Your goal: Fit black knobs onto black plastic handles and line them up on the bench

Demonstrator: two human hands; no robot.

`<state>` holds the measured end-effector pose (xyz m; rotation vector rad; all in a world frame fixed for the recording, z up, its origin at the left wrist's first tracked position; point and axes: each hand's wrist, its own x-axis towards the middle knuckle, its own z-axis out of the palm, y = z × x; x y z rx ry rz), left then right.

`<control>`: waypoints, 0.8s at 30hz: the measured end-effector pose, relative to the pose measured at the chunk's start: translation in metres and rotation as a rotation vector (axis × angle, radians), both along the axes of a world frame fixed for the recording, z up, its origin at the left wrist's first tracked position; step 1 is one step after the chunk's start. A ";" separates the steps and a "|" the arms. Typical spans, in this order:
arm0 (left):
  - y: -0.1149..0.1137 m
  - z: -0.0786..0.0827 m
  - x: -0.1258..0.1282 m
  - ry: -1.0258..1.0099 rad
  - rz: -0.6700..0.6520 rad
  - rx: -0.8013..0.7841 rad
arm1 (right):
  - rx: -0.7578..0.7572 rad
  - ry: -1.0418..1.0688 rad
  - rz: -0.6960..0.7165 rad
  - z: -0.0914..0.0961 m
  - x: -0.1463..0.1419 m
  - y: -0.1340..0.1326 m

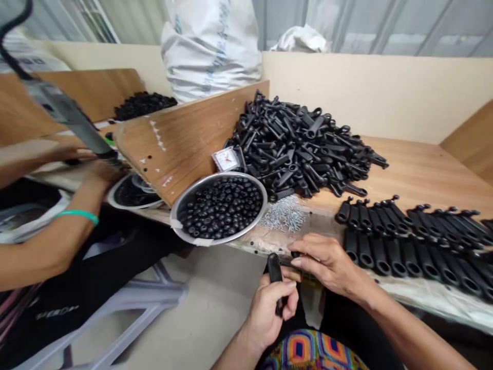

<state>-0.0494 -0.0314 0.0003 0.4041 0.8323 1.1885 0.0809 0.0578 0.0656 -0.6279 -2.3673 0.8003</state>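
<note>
My left hand (269,306) is wrapped round a black plastic handle piece (275,271), held upright just below the table's front edge. My right hand (327,262) is closed in a pinch at the top of that piece, fingertips on a small dark part I cannot make out. Just above my hands lies a heap of small silver nails (284,213). A metal bowl (177,205) full of black beads stands left of it. A big pile of black handle pieces (300,146) lies behind.
Finished-looking black handles (416,241) lie in two rows on the right of the wooden table (416,169). A slanted wooden board (181,139) divides my place from another person's, whose arms (50,241) work at the left near a second bowl (133,192). White sacks (210,46) stand behind.
</note>
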 end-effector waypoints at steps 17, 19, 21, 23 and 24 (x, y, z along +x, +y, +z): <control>-0.011 0.014 0.058 0.717 -0.068 0.181 | -0.057 0.356 -0.274 -0.026 0.063 -0.059; -0.010 0.013 0.060 0.756 -0.070 0.186 | -0.052 0.381 -0.271 -0.027 0.065 -0.059; -0.010 0.010 0.061 0.794 -0.067 0.193 | -0.050 0.405 -0.266 -0.028 0.066 -0.060; -0.011 0.008 0.062 0.833 -0.064 0.205 | -0.035 0.436 -0.269 -0.030 0.066 -0.060; -0.011 0.007 0.062 0.852 -0.065 0.211 | -0.017 0.451 -0.275 -0.031 0.066 -0.061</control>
